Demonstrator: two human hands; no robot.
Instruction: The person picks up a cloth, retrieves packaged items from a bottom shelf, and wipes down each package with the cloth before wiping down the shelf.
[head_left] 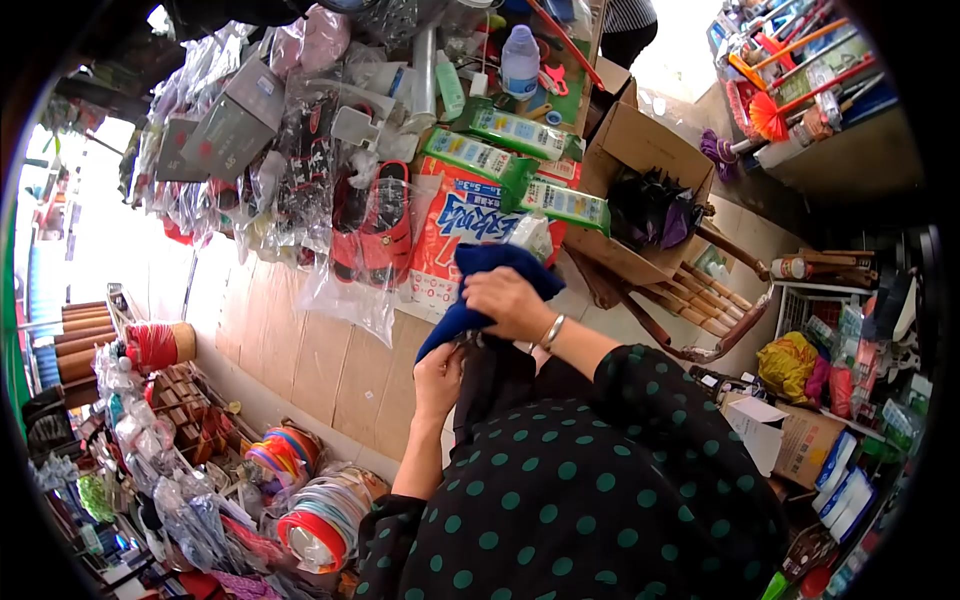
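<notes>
A dark blue cloth [510,262] is stretched between my hands in front of my body, its kind not clear. My left hand [438,380] is closed on its lower left end, with the fingertips partly hidden. Higher up and to the right, my right hand [508,304], with a silver bracelet at the wrist, grips the cloth with bent fingers. Just beyond the cloth lies a red and blue printed sheet [465,218] on the table. Green packs [478,155] are piled on that sheet, and red sandals [385,220] in clear plastic lie left of it.
A cardboard box [650,135] holding black plastic bags [655,205] stands right of the table. Wooden handles [705,300] stick out below it. Grey shoe boxes [235,120] and a water bottle [520,62] are on the table. Packed goods crowd both sides. Another person [628,25] stands at the top.
</notes>
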